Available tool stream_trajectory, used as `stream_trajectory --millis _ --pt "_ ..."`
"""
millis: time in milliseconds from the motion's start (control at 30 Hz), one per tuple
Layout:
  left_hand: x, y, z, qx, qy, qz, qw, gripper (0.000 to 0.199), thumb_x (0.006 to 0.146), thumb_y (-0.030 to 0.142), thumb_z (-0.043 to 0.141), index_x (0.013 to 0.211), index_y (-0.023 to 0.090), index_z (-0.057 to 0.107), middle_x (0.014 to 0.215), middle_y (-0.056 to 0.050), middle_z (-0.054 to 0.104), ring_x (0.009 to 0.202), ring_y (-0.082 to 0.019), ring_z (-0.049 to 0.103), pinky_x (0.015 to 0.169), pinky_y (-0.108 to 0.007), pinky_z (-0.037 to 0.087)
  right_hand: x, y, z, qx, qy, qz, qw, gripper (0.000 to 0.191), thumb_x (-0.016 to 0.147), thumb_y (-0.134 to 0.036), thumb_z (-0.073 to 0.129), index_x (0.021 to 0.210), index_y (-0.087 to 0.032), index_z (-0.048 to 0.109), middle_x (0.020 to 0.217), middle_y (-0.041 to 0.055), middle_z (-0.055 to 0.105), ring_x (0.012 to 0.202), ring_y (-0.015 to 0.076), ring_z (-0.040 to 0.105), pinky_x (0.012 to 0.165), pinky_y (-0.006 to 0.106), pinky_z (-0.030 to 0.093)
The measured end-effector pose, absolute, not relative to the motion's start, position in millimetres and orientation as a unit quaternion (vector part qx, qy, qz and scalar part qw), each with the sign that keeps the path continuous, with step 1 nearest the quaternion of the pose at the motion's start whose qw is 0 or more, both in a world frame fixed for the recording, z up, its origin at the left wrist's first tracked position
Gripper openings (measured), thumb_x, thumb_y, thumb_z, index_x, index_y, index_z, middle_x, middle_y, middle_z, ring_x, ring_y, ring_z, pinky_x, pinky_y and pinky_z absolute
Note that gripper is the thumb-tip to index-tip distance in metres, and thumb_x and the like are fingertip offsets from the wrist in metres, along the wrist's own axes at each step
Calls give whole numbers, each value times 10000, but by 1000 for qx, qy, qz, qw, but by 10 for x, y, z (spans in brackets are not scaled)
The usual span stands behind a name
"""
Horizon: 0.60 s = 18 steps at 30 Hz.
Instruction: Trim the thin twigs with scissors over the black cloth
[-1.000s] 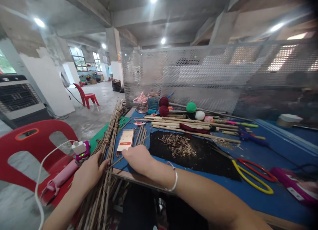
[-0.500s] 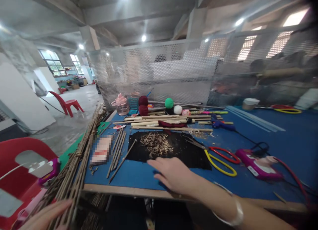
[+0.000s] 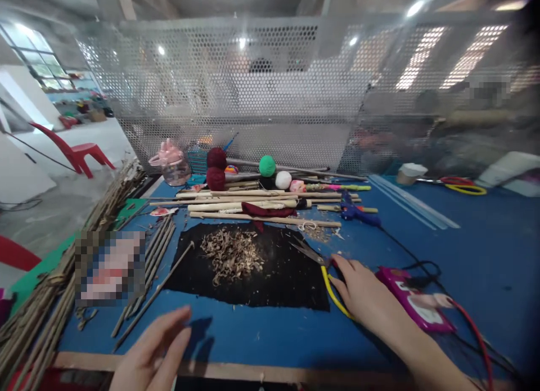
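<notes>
My right hand (image 3: 358, 287) is on the handles of the scissors (image 3: 333, 292), its fingers curled round the red handle, which it mostly hides; the yellow loop shows beside it. The blades lie half open over the right part of a black cloth (image 3: 287, 287). Curled brown shavings (image 3: 232, 256) are heaped on that cloth. My left hand (image 3: 156, 346) hovers above the front edge of the blue table (image 3: 261, 337), fingers apart and holding nothing. A thin stick (image 3: 156, 292) lies just beyond it, its upper end on the cloth.
Bundled twigs (image 3: 54, 278) run along the left edge. Pale rods (image 3: 244, 205), yarn balls (image 3: 267, 166) and a blue glue gun (image 3: 356, 211) lie towards the back. A purple power strip (image 3: 415, 304) with cables is at right. Behind stands a perforated metal screen (image 3: 236, 93).
My right hand has moved right from the cloth's front edge onto the scissors' handles. My left hand has come up from the twigs to above the table's front edge. The view has shifted.
</notes>
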<state>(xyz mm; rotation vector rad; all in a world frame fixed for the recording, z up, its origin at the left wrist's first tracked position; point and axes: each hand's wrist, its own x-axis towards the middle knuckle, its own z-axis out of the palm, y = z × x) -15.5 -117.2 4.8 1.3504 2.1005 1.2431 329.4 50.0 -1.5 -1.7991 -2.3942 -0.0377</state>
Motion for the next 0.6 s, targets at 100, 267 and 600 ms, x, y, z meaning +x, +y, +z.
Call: stream_trajectory --millis 100,267,600 --pt "-202 -435 400 578 716 376 107 346 765 427 487 982 202 635 992 -70 656 824 -188 622 756 -294 508 3370 549 -9 -601 -798 19 48 451 787 -321 445 1197 -140 499 1024 145 578 875 256 577 750 365 459" --pt "-331 653 571 672 705 210 85 318 817 301 426 1036 171 617 973 -99 661 856 -205 614 798 -312 455 3442 582 -45 -598 -794 58 87 464 794 -364 436 1207 -159 490 1001 125 578 886 232 572 780 354 454" --pt "-416 813 389 661 722 199 45 349 822 381 409 978 175 644 906 -86 678 834 -207 613 763 -282 434 3624 432 10 -673 -664 240 221 501 650 -467 570 1074 -206 522 725 27 595 605 179 571 579 306 477"
